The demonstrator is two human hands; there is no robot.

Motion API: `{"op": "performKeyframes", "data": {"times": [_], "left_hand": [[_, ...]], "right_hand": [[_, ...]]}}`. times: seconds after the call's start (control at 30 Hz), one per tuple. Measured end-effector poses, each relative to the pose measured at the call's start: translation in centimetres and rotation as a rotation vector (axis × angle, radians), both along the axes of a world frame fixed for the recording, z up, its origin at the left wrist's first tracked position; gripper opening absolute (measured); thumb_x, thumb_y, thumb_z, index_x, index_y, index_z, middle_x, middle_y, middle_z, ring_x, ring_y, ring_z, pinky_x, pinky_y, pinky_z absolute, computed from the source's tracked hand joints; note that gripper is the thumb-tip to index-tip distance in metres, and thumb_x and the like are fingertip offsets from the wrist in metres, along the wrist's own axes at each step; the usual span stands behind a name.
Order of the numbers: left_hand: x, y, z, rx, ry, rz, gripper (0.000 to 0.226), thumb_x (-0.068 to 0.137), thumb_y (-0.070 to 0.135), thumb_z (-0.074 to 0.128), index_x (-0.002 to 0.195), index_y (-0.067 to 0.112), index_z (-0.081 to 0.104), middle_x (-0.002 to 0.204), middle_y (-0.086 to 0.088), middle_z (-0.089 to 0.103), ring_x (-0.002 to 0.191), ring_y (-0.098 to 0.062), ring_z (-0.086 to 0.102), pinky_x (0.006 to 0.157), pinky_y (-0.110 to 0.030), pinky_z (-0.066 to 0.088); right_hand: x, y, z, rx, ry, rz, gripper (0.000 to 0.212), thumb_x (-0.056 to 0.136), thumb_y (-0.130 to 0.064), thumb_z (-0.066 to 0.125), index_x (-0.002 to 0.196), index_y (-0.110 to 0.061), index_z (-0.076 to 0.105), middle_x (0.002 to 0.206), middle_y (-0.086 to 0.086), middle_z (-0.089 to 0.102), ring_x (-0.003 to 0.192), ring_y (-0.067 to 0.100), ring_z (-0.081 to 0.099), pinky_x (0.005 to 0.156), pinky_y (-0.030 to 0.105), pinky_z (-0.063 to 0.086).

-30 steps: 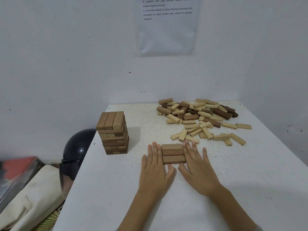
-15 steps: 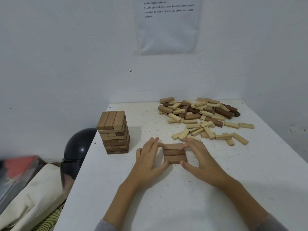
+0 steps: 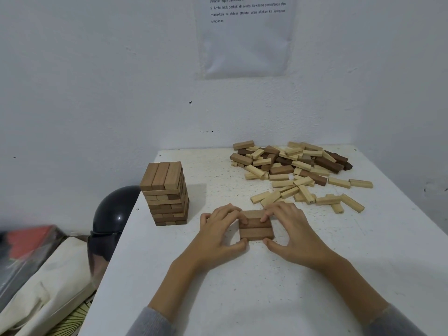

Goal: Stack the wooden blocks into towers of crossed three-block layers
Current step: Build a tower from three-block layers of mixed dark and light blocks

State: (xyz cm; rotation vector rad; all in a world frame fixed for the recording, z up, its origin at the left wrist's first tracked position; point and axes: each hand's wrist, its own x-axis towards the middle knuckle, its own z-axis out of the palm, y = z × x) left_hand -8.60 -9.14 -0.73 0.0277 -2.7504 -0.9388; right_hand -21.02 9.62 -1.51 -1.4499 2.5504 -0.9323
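Note:
A flat layer of three brown blocks [image 3: 256,229] lies side by side on the white table [image 3: 363,263], near its middle. My left hand [image 3: 219,236] grips the layer's left end, fingers curled over the top and thumb at the near edge. My right hand [image 3: 292,232] grips the right end the same way, fingertips on the top and thumb at the near corner. A finished tower [image 3: 166,193] of several crossed layers stands to the left, close to the table's left edge. A loose pile of light and dark blocks [image 3: 298,169] lies at the back right.
Stray light blocks [image 3: 339,202] lie just behind my right hand. A black helmet [image 3: 112,214] and a cream bag [image 3: 46,287] sit beyond the table's left edge. The wall with a paper notice [image 3: 244,37] stands right behind the table.
Both hands lay flat beside the three-block layer a second ago. Their fingers have since curled over its ends, thumbs at the near edge. The layer has stayed in place.

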Motion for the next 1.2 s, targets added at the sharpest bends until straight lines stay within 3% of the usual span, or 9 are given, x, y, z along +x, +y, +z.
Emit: {"op": "performKeyframes", "data": {"times": [0.17, 0.43, 0.67, 0.77, 0.93, 1.2], "left_hand": [[-0.2, 0.0, -0.3, 0.001, 0.010, 0.029, 0.028, 0.079, 0.033, 0.067, 0.101, 0.038, 0.051, 0.121, 0.026, 0.044, 0.124, 0.001, 0.036, 0.096, -0.015, 0.012], [-0.2, 0.0, -0.4, -0.005, 0.022, 0.035, 0.031, 0.078, 0.033, 0.068, 0.104, 0.036, 0.051, 0.119, 0.025, 0.044, 0.123, 0.001, 0.037, 0.095, -0.015, 0.014], [0.3, 0.4, -0.1, 0.098, -0.011, 0.057, 0.049, 0.079, 0.033, 0.072, 0.114, 0.036, 0.037, 0.118, 0.022, 0.046, 0.107, 0.012, 0.029, 0.089, -0.022, 0.032], [0.3, 0.6, 0.0, 0.056, 0.032, 0.067, 0.052, 0.076, 0.034, 0.073, 0.110, 0.037, 0.035, 0.117, 0.018, 0.047, 0.105, 0.006, 0.033, 0.084, -0.017, 0.031], [0.4, 0.8, 0.2, -0.014, 0.127, 0.086, 0.059, 0.072, 0.031, 0.076, 0.108, 0.042, 0.031, 0.116, 0.014, 0.051, 0.107, 0.010, 0.034, 0.084, -0.011, 0.028], [0.9, 1.0, 2.3, -0.052, 0.232, 0.117, 0.064, 0.068, 0.038, 0.077, 0.114, 0.040, 0.033, 0.116, 0.018, 0.050, 0.111, 0.003, 0.041, 0.090, -0.013, 0.026]], "right_hand": [[-0.1, 0.1, -0.3, -0.012, -0.005, 0.004, 0.034, 0.074, -0.041, 0.061, 0.106, -0.038, 0.050, 0.122, -0.031, 0.039, 0.121, -0.008, 0.029, 0.097, 0.011, 0.015], [-0.2, 0.1, -0.4, -0.035, -0.025, -0.007, 0.033, 0.073, -0.041, 0.061, 0.104, -0.038, 0.052, 0.120, -0.031, 0.042, 0.121, -0.006, 0.032, 0.097, 0.011, 0.015], [0.1, 0.1, -0.1, -0.071, -0.088, -0.053, 0.050, 0.069, -0.038, 0.069, 0.111, -0.045, 0.043, 0.115, -0.039, 0.037, 0.115, -0.012, 0.031, 0.092, 0.014, 0.026], [0.3, 0.1, 0.1, -0.086, -0.108, -0.067, 0.057, 0.066, -0.041, 0.069, 0.114, -0.048, 0.040, 0.113, -0.037, 0.039, 0.113, -0.007, 0.035, 0.089, 0.015, 0.030], [0.3, 0.2, 0.4, -0.111, -0.117, -0.070, 0.062, 0.062, -0.046, 0.070, 0.115, -0.051, 0.037, 0.114, -0.028, 0.043, 0.110, -0.001, 0.039, 0.087, 0.016, 0.032], [0.6, 0.5, 2.9, -0.264, -0.134, -0.024, 0.063, 0.060, -0.035, 0.073, 0.116, -0.044, 0.044, 0.117, -0.022, 0.049, 0.111, 0.007, 0.048, 0.092, 0.027, 0.042]]}}
